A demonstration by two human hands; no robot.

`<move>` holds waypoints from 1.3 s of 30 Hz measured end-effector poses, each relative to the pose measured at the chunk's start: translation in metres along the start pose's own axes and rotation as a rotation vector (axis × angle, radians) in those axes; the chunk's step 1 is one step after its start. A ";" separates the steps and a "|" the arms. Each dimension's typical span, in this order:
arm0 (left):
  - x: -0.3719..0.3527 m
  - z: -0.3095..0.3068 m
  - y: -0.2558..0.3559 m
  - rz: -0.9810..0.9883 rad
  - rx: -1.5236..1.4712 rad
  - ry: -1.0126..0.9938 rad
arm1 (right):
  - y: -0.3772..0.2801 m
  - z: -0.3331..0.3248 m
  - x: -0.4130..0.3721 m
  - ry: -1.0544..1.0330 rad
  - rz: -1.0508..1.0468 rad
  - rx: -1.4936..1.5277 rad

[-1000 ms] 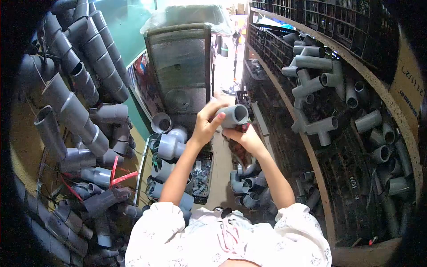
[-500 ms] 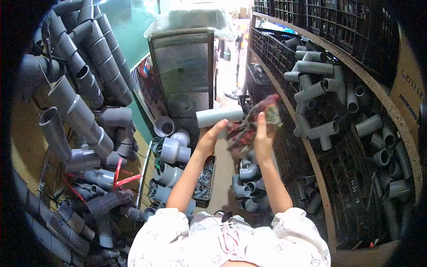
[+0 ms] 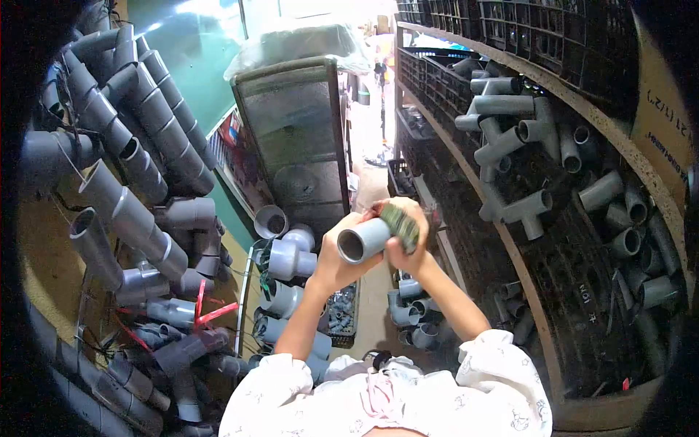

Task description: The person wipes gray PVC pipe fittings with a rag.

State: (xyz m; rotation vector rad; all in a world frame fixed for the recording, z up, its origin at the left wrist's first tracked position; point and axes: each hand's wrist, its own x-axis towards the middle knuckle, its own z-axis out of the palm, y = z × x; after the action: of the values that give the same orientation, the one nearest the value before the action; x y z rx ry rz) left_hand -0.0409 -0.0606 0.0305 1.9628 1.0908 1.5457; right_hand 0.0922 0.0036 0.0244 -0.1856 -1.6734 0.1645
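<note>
In front of my chest, my left hand is closed around a grey PVC pipe tee, whose round open end faces down toward me. Its side branch is hidden behind my fingers. My right hand grips a crumpled, patterned cloth in green and dark red. The cloth is pressed against the far end of the tee, so both hands meet there.
Bundles of grey pipe fittings hang along the left wall. Shelving at right holds black crates and loose tees. A dark cabinet stands ahead. A low basket of small fittings sits on the floor.
My right hand has brought the cloth left onto the tee. The tee has turned from lying sideways to showing its open end, and both hands have come together. The view has shifted slightly.
</note>
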 end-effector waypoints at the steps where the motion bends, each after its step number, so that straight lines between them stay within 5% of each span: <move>1: 0.003 -0.003 0.003 0.065 0.036 -0.016 | -0.002 0.000 -0.001 0.047 0.148 0.143; 6: 0.015 -0.006 -0.005 -0.008 0.163 -0.060 | -0.027 0.004 0.022 -0.057 0.600 0.088; 10: 0.019 -0.006 0.008 -0.009 0.447 -0.159 | -0.043 0.007 0.024 0.012 0.129 0.080; 11: 0.019 -0.003 -0.020 0.303 0.322 -0.106 | -0.045 0.008 0.020 -0.064 0.078 0.042; 12: 0.024 0.002 -0.031 0.311 0.065 -0.076 | -0.042 0.009 0.018 -0.097 -0.001 -0.029; 17: 0.021 0.006 -0.023 0.396 0.226 -0.037 | -0.004 -0.001 -0.016 -0.146 -0.210 -0.063; 20: 0.010 0.009 -0.018 0.206 0.236 -0.005 | 0.020 -0.012 -0.018 -0.075 -0.107 -0.193; 22: 0.012 0.014 -0.018 0.274 0.239 0.050 | 0.015 -0.004 -0.019 0.082 0.175 0.074; 25: 0.015 0.012 -0.031 0.194 0.227 -0.069 | -0.019 0.002 -0.005 -0.002 0.135 -0.265; 32: 0.016 0.006 -0.020 0.402 0.400 -0.165 | 0.006 -0.018 -0.049 -0.305 -0.154 -0.150; 36: 0.004 0.015 -0.026 0.213 0.341 -0.086 | 0.010 -0.022 -0.034 -0.190 0.095 0.098; 39: 0.002 0.017 -0.022 0.128 0.255 -0.080 | 0.018 -0.017 -0.052 -0.129 0.661 0.386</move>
State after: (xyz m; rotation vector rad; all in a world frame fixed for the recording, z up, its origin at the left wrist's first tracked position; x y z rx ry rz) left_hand -0.0319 -0.0431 0.0102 2.2835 1.2000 1.4347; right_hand 0.1150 0.0095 -0.0283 -0.4368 -1.6194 1.0032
